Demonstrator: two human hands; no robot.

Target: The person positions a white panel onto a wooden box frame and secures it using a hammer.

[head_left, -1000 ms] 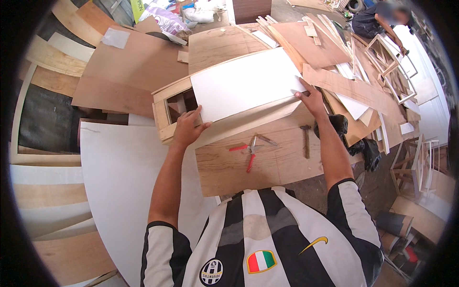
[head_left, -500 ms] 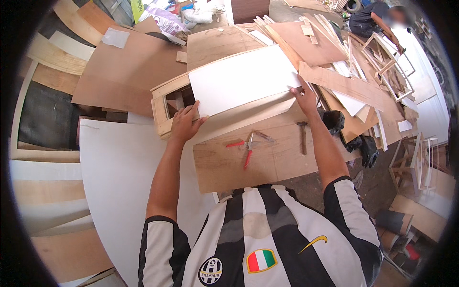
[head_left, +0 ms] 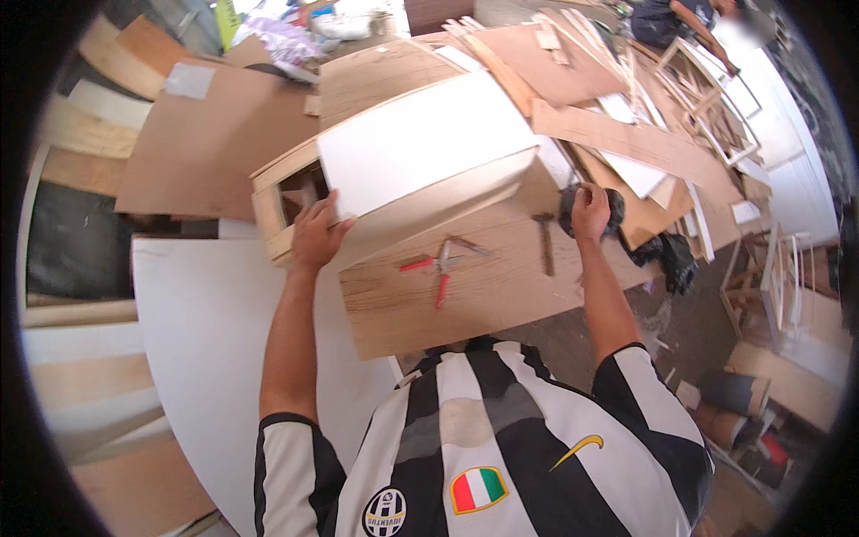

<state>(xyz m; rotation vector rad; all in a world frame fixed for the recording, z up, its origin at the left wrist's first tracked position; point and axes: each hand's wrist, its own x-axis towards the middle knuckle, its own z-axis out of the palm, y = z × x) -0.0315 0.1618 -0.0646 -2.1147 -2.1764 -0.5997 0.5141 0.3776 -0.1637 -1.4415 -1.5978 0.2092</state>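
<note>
A long wooden box frame (head_left: 385,215) lies at a slant on the workbench, and a white panel (head_left: 420,134) covers most of its top. At its left end an uncovered opening shows the dark inside. My left hand (head_left: 315,234) rests open on the near edge beside that opening, fingers spread and thumb toward the side. To the right, my right hand (head_left: 589,213) is at a black plastic bag (head_left: 614,211), with its fingers curled together; anything between them is too small to make out. A hammer (head_left: 546,243) and red-handled pliers (head_left: 443,265) lie in front of the box.
Brown boards (head_left: 215,143) and a large white sheet (head_left: 215,358) are on the left. Wood strips and offcuts (head_left: 617,143) pile up at the right, with another black bag (head_left: 671,259) below. At the far right a person (head_left: 684,22) works near a wooden frame (head_left: 716,116).
My right hand has left the box's right end and come down to the black bag. The left hand stays on the box, and the whole view has shifted slightly.
</note>
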